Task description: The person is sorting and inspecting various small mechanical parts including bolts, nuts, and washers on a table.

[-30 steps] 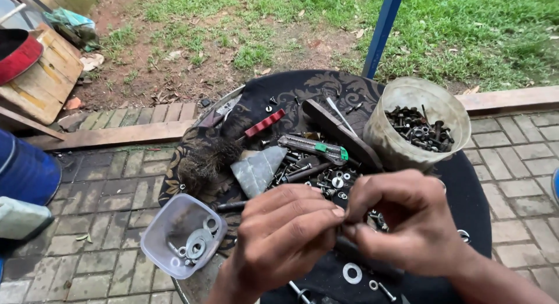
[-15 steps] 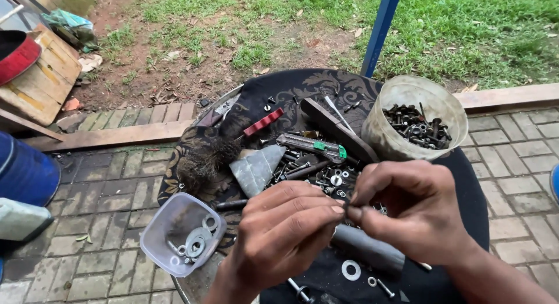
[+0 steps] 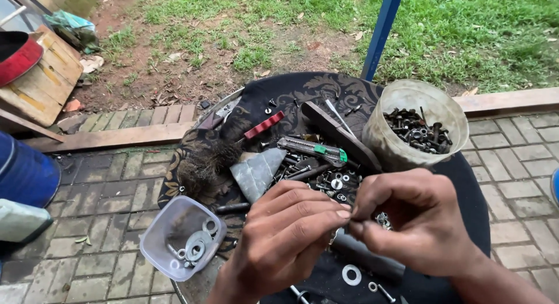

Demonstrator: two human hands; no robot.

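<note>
Far left: blue plastic drum (image 3: 23, 173) on the brick paving, red-rimmed tub (image 3: 17, 57) on a wooden pallet (image 3: 41, 86) behind it. Next, small clear square plastic tub (image 3: 183, 237) with flat steel washers in it, sitting at the left edge of the round table under a black patterned cloth (image 3: 291, 97). My left hand (image 3: 285, 240) is just right of that tub, fingers curled, thumb and forefinger pinched. My right hand (image 3: 416, 222) meets it fingertip to fingertip, also pinched. Something tiny sits between the 2 pinches, too small to identify. Both hands hover over the loose pile of bolts and washers (image 3: 326, 179) at table centre. Behind: grey utility knife with green slider (image 3: 311, 150), red bar (image 3: 264, 125). Right: round cloudy plastic bucket of dark screws (image 3: 416, 126), blue pole (image 3: 381, 30) beyond it.
</note>
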